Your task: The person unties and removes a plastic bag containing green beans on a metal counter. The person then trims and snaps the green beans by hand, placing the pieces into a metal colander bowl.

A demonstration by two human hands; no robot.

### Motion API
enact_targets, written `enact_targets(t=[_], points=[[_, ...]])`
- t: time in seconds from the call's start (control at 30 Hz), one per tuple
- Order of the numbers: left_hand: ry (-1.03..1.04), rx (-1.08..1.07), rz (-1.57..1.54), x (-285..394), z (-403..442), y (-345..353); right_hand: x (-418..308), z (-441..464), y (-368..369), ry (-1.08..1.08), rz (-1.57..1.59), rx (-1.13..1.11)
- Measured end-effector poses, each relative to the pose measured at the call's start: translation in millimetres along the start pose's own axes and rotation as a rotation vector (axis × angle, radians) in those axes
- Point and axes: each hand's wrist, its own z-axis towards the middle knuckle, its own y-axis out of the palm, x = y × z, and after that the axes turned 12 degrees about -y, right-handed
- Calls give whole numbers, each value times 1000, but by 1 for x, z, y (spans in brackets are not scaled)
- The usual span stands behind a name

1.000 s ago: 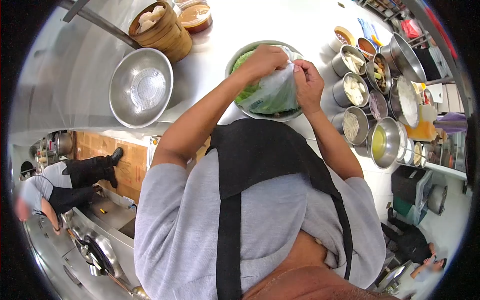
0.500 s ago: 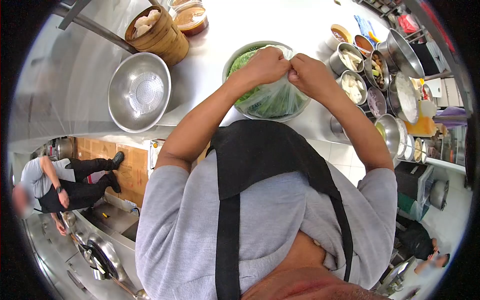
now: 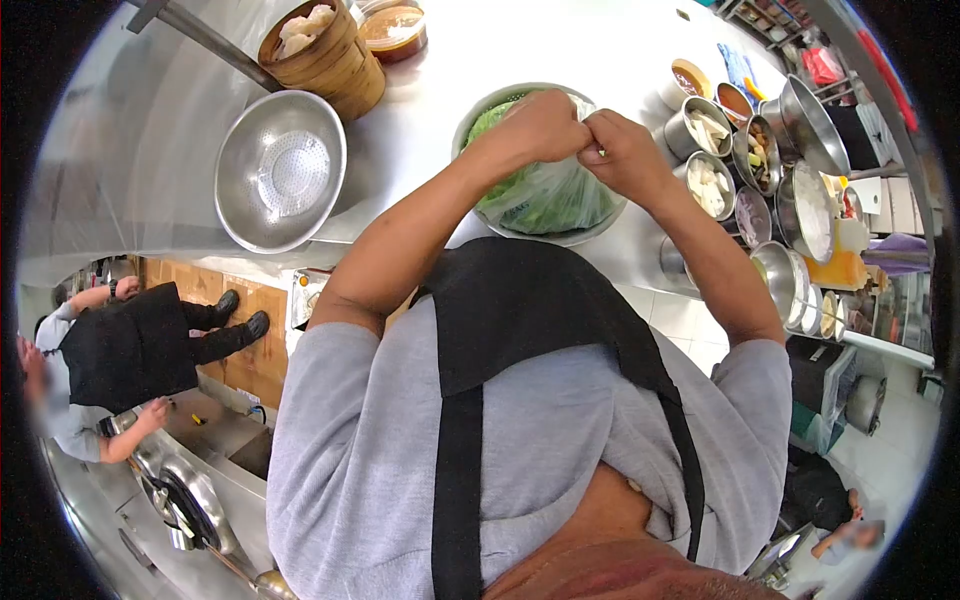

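Note:
A clear plastic bag (image 3: 568,192) with leafy greens (image 3: 545,212) in it sits in a round metal colander (image 3: 467,128) on the counter. My left hand (image 3: 545,127) is closed on the bag's gathered top. Beside it, my right hand (image 3: 627,157) pinches the same top, and the two hands touch or nearly touch at the fingertips. Whether the top is knotted cannot be made out, as my fingers cover it. More green leaves show at the colander's left side, below my left wrist.
An empty perforated metal bowl (image 3: 280,215) and a bamboo steamer (image 3: 350,75) with dumplings stand left, near a tub of brown sauce (image 3: 393,35). Several metal containers of ingredients (image 3: 708,188) line the right. One co-worker (image 3: 125,345) stands at lower left, another (image 3: 820,487) at lower right.
My hands stay on the bag's top with only a slight shift of the fingers. The co-worker at left has turned and moved an arm. The view has shifted slightly.

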Motion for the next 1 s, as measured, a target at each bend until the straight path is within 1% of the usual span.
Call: enact_targets(t=[0.1,0.2,0.3,0.4,0.5,0.6,0.7,0.8,0.9,1.0], points=[[3,6,-19,-1,3,-2,3,-3,4,44,-73,10],[9,32,-53,-3,6,1,2,-3,7,59,-47,80],[23,51,-38,-7,15,3,-3,-6,15,103,-18,227],[24,47,-67,-13,19,3,-7,-13,33,249,28,371],[76,-151,-254,-24,24,-2,-11,-22,47,435,342,551],[76,-297,-486,-25,19,-3,-8,-26,41,508,514,546],[152,-434,-746,-37,27,5,-12,-24,33,562,635,515],[70,-345,-690,-35,13,8,-12,-26,38,582,741,617],[265,-44,-340,-26,-13,5,-18,-28,40,603,767,681],[294,85,-246,-23,-23,3,-19,-27,41,602,761,682]])
